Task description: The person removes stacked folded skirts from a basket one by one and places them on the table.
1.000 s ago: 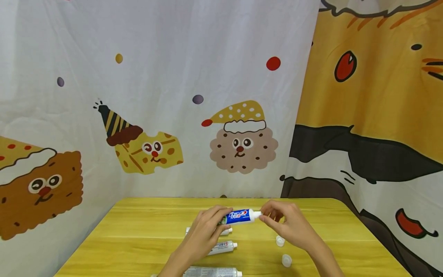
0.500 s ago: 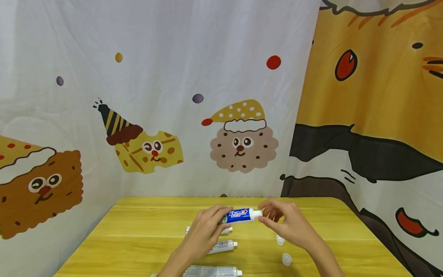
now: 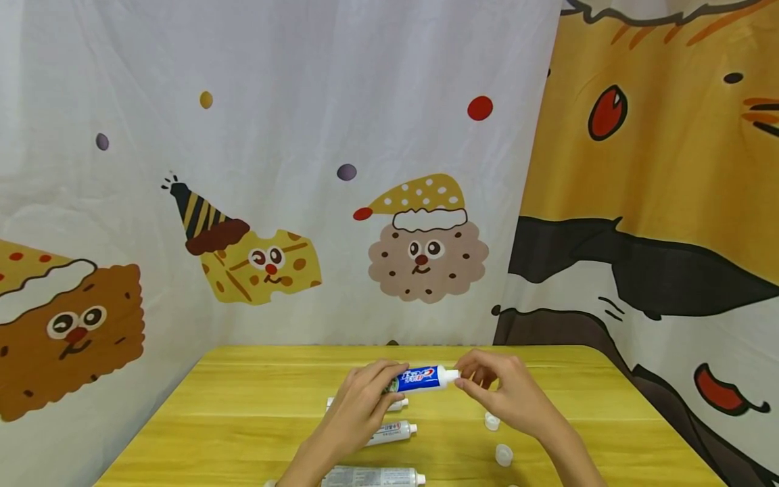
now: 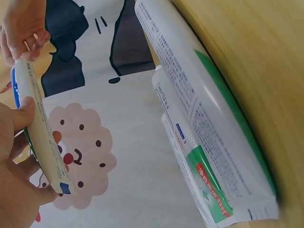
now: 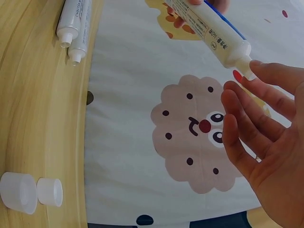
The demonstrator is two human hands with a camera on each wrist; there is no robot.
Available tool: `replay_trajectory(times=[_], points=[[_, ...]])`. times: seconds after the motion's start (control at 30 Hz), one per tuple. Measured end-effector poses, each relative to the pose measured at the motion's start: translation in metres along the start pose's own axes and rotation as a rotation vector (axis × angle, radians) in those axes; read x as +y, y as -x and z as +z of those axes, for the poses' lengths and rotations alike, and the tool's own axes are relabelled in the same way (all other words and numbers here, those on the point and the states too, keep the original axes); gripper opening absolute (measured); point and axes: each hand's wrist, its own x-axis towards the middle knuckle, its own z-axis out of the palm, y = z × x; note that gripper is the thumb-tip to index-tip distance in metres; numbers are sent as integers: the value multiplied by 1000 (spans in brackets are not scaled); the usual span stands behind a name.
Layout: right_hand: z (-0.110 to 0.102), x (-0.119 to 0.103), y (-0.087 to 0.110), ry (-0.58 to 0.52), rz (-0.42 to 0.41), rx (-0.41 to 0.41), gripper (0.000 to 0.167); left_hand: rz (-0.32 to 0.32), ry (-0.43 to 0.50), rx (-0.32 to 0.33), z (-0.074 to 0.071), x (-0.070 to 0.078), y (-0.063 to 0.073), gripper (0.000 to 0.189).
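My left hand (image 3: 363, 399) holds a blue-and-white toothpaste tube (image 3: 420, 380) above the table, nearly level, its white cap end pointing right. In the left wrist view the thumb and fingers clasp the tube (image 4: 38, 118) along its sides, and its white printed back shows. My right hand (image 3: 502, 387) pinches the cap (image 5: 243, 66) at the tube's tip between thumb and index finger, the other fingers loosely bent. Under and beside my left forearm lie several uncapped toothpaste tubes, including a white one (image 3: 392, 433) and a silver-grey one (image 3: 377, 477), nozzles pointing right.
Loose white caps, a nearer one (image 3: 503, 455) and a farther one (image 3: 491, 421), lie on the yellow wooden table (image 3: 213, 419) below my right hand. Behind the table hangs a cartoon-printed curtain (image 3: 292, 135).
Both hands stay nearly in place on the tube, with only slight shifts of the right fingers at the cap. The head view has moved very slightly.
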Motion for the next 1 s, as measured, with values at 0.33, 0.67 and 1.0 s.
replay_trajectory(times=[0.33,0.67,1.0], points=[[1,-2,0,-4,15,-4,11,-5,10,-4,-2,1,-1,44],[1,-3,-1,4,19,-16,5,7,-7,-2,-2,0,-1,43],[1,-3,0,-9,65,-29,14,5,-6,-8,-3,0,-1,42]])
